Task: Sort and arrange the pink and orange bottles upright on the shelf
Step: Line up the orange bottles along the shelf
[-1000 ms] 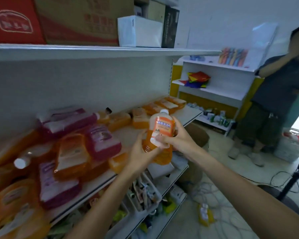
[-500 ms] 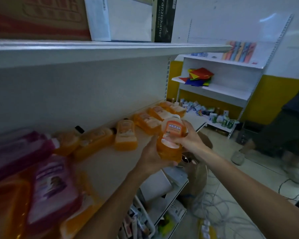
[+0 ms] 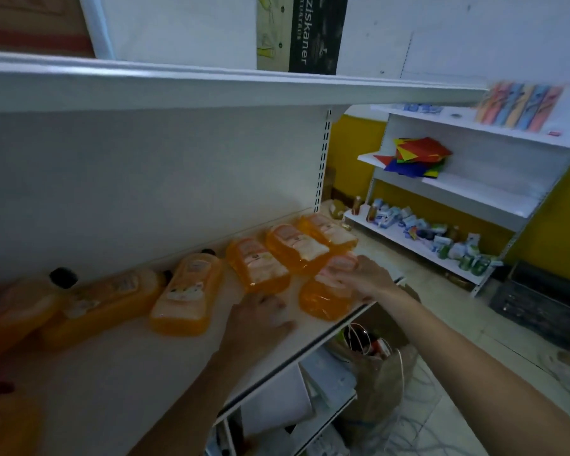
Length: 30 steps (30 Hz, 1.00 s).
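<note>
Lowered from mid-air, the bottle [image 3: 326, 297] is now laid near the front edge of the shelf [image 3: 145, 373], held near its cap by curled fingers of the right hand [image 3: 362, 274]. The left hand [image 3: 260, 319], blurred, is withdrawn, its fingers seemingly straight. Placement is judged under way, and the bottle must next be stood upright.

dim, soft focus; blurred, warped left edge

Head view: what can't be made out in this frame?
All head view.
Orange bottle under the right hand: neck and cap covered by the hand; grip or press unclear.
Left hand: motion-blurred; contact with the shelf unclear.
Bottles at left edge: blurred, cut off by the frame.
Bottle labels: too blurred to read.
</note>
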Each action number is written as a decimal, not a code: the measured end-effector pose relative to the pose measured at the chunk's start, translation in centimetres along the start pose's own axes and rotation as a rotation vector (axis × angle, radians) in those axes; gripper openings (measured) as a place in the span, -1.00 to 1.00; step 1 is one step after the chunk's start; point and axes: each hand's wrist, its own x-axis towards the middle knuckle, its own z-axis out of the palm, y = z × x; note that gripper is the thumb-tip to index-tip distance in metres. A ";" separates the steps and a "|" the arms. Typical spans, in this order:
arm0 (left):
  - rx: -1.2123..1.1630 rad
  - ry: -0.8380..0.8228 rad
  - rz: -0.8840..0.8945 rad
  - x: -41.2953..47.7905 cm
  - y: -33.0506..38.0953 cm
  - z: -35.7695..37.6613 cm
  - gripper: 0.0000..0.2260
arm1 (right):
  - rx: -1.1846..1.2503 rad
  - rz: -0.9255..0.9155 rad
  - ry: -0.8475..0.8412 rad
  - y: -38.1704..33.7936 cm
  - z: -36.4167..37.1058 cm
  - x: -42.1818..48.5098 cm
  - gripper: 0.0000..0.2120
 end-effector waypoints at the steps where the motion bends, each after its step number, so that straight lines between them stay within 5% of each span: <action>1: -0.016 0.001 -0.026 0.2 0.0 0.1 -0.63 | -0.029 0.022 -0.012 0.5 -0.9 0.8 -0.12; 4: -0.038 0.025 -0.042 0.2 0.1 0.2 -0.56 | -0.025 0.018 -0.056 1.0 -2.7 2.4 -0.28; 7: 0.012 0.041 -0.044 -0.3 0.5 0.4 -0.32 | -0.079 -0.029 -0.073 0.5 -2.5 2.8 0.11; 9: 0.062 0.068 -0.039 -0.7 0.8 0.5 -0.35 | -0.168 -0.049 -0.093 0.8 -2.1 2.8 0.18; 13: 0.036 0.214 -0.085 -1.6 1.2 0.6 -0.67 | -0.332 -0.160 0.149 1.1 -2.5 2.1 -0.09; 18: -0.019 0.373 -0.229 -4.3 1.4 0.1 -0.72 | -0.269 -0.651 0.335 -1.9 -0.2 2.3 -0.48; 22: 0.096 0.475 -0.351 -8.6 -0.8 -2.0 -0.66 | -0.143 -0.929 0.184 -6.1 5.5 -0.6 -0.65; 30: 0.253 0.692 -0.489 -18.2 -4.4 -9.0 -0.69 | -0.177 -1.182 -0.251 -12.8 16.1 -7.6 -0.56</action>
